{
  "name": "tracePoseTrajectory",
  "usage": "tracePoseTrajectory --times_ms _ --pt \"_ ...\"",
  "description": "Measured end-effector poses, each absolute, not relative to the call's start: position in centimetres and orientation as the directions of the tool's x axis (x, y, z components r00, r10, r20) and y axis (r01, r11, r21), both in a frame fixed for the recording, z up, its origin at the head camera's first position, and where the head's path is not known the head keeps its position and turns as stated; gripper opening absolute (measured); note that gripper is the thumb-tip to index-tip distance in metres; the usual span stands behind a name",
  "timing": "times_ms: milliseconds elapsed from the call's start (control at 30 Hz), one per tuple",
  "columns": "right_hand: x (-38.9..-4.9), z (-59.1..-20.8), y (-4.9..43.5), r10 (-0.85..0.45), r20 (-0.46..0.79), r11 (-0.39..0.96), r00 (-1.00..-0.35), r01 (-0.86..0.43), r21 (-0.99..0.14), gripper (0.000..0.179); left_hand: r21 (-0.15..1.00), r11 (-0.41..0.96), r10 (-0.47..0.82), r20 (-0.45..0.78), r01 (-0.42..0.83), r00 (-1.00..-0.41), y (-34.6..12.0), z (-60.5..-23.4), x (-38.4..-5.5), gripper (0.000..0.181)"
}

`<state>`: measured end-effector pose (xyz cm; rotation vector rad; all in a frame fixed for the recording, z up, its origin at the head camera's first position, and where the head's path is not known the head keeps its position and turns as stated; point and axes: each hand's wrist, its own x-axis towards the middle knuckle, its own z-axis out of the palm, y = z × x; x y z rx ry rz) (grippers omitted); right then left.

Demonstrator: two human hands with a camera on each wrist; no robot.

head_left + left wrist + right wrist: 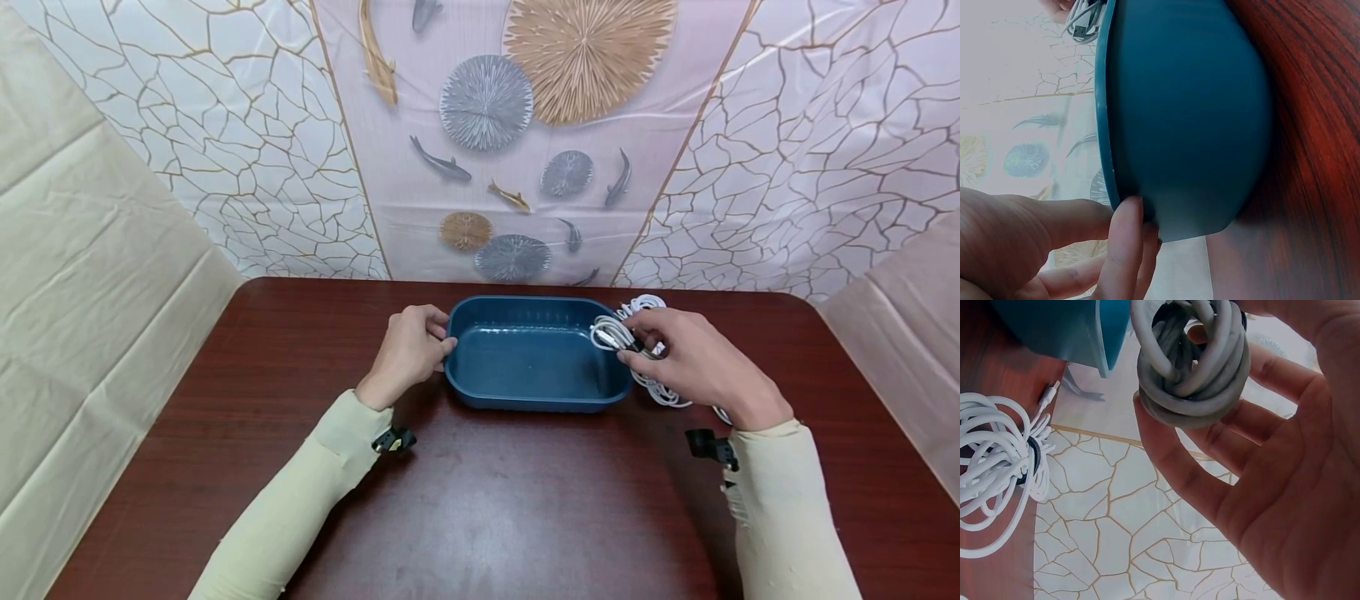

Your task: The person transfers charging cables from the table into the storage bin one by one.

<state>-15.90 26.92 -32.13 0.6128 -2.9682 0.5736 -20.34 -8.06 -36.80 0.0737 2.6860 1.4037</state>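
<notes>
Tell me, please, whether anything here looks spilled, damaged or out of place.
Nothing stands out: the blue oblong plastic tub sits flat on the reddish-brown table, the greyish-white coiled cable in the right hand's grip is neatly looped, and white coiled cables lie alongside; no spill or damage shows.

Basin (525, 367), blue, oblong, upright, mid-frame; cable (611, 334), pale grey, coiled, held raised at the basin's right rim.

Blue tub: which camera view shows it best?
Head view: it takes in the blue tub end to end, with most of its rim and its inside. The left wrist view has its outer wall close up, the left hand gripping the rim. The right wrist view catches only a cut-off part, near the top edge.
</notes>
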Motion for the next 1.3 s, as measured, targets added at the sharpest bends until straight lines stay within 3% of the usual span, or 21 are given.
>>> tracePoseTrajectory --times_ms 933,1300 --pt "-16.60 -32.05 26.71 -0.361 0.155 0.852 -0.920 -0.392 -0.346 0.017 0.814 0.580 0.094 -0.070 -0.002 -0.993 -8.11 -36.42 -20.19 0.034" --pt "-16.88 -32.10 26.44 -0.336 0.111 0.855 -0.935 -0.353 -0.379 0.028 0.817 0.576 0.098 -0.070 0.000 -0.993 -8.05 -36.57 -20.06 0.035"
